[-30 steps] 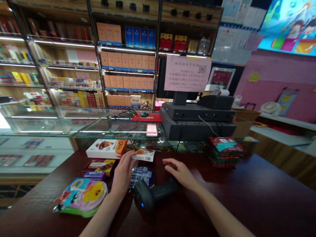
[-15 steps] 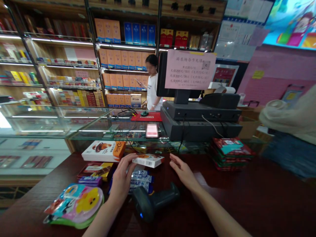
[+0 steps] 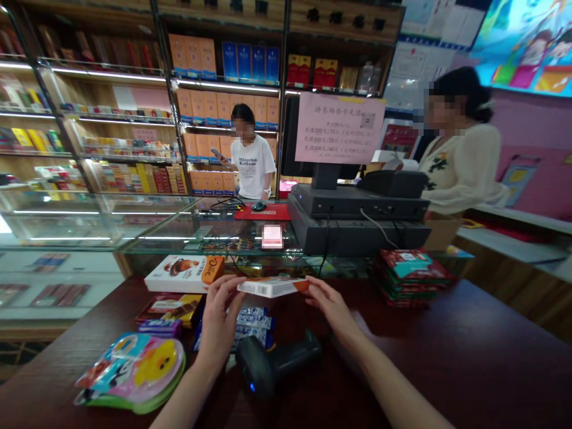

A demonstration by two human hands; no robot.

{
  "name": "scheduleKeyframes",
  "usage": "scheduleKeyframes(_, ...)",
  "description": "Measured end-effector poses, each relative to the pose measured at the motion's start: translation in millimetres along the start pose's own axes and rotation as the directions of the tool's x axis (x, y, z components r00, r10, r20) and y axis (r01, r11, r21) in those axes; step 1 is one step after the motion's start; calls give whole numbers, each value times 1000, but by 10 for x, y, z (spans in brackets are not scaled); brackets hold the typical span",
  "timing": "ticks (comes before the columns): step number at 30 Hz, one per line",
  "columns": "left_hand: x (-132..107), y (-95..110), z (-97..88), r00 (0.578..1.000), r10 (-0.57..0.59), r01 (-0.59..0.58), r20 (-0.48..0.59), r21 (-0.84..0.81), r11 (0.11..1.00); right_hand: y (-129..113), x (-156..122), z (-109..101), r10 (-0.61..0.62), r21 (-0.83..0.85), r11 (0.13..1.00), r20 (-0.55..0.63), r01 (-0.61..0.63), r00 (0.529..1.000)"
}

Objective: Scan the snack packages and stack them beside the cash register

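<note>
A small flat white and orange box (image 3: 272,287) hangs above the dark wooden counter (image 3: 447,357), held at both ends. My left hand (image 3: 220,319) grips its left end with closed fingers. My right hand (image 3: 328,307) pinches its right end. Under my hands lies a black barcode scanner (image 3: 268,360) with a blue light. Blue and white snack packets (image 3: 252,322) lie beneath the box, and a white and orange chocolate box (image 3: 185,274) rests to the left.
A colourful duck-print pouch (image 3: 134,369) and dark chocolate bars (image 3: 172,307) lie at left. A stack of red and teal packs (image 3: 411,274) sits right. A till with monitor (image 3: 357,214) stands on the glass case (image 3: 89,220). Two people (image 3: 252,158) stand behind.
My left hand lifted the small box off the counter and carried it right; my right hand rose to take its other end. Two people came into view behind the counter.
</note>
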State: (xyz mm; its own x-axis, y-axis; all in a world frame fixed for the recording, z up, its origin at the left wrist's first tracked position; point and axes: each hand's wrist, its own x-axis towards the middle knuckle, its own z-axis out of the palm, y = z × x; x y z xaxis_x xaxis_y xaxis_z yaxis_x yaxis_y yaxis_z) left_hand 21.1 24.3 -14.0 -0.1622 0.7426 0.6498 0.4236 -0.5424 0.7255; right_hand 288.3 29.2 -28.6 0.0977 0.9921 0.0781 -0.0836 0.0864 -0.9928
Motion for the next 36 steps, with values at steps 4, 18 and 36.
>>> scheduleKeyframes(4, 6, 3, 6, 998, -65, 65, -6, -4, 998, -42, -50, 9, -13, 16, 1000, -29, 13, 1000)
scheduleKeyframes(18, -14, 11, 230, 955, -115, 141, 275, -75, 987, -227, -150, -335, -79, -24, 997, -155, 77, 985)
scheduleKeyframes(36, 341, 535, 694, 718, 120, -46, 685, -126, 991, -112, -263, -889, -109, -62, 994, -335, 94, 936)
